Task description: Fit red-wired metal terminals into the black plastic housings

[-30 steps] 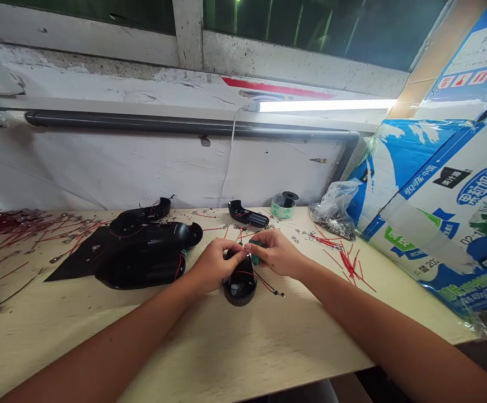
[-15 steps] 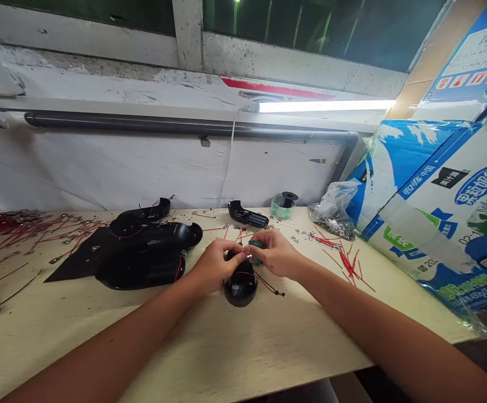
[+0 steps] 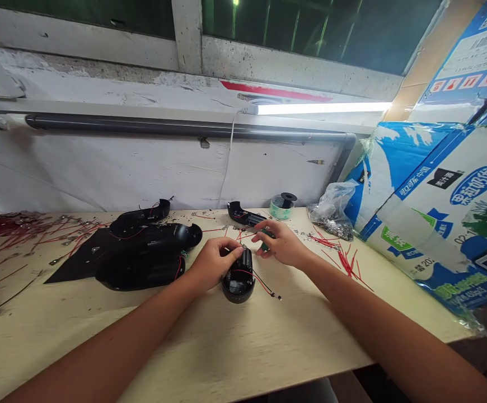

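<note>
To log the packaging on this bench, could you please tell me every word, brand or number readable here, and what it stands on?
"果粒奶优" on the blue oval of the cardboard carton
"美汁源" on its black label
"可口可乐 中国" on its blue band
Green print and small numbers: too blurred to read.

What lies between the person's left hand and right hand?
In the head view, a black housing lies between the left hand and right hand, closer to the left hand.

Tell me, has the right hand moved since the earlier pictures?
Yes: the right hand shifted away from the black casing, toward the tape roll.
</note>
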### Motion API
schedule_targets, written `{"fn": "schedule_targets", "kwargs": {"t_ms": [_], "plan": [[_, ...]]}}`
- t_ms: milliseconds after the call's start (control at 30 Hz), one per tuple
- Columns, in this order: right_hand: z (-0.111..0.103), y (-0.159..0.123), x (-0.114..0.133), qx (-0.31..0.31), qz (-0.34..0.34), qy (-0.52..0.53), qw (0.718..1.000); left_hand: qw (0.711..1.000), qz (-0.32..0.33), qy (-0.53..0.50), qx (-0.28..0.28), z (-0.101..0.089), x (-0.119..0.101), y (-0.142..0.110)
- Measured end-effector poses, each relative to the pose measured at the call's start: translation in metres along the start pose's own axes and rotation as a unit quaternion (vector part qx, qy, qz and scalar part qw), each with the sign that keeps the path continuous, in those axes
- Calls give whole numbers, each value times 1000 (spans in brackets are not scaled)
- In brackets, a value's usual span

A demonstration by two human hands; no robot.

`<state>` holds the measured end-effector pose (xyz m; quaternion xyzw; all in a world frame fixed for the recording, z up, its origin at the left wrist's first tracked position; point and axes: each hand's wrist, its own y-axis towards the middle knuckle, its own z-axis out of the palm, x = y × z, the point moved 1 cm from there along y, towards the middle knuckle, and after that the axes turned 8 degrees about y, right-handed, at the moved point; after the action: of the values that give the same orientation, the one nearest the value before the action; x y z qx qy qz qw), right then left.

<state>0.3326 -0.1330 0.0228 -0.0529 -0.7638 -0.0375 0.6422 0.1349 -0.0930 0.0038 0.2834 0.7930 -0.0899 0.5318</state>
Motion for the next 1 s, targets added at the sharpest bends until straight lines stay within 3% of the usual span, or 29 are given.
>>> {"fn": "schedule_targets", "kwargs": {"t_ms": [133, 200, 300, 533, 700, 1000], "plan": [[-9, -3, 6, 64, -5, -142, 988, 1000, -4, -15, -4, 0, 1, 1], [-10, -6, 11, 108, 30, -210, 971, 1000, -12, -22, -4, -1, 1, 1], [-4, -12, 15, 157, 99, -229, 956, 999, -18, -32, -1, -1, 3, 1], [8, -13, 11, 127, 98, -164, 973, 998, 0, -44, -46, 0, 3, 3], [11, -12, 9, 129, 75, -16, 989, 995, 40, -55, -77, -1, 5, 4], [20, -7, -2, 70, 47, 92, 992, 993, 71, -9, -97, 0, 4, 1]]}}
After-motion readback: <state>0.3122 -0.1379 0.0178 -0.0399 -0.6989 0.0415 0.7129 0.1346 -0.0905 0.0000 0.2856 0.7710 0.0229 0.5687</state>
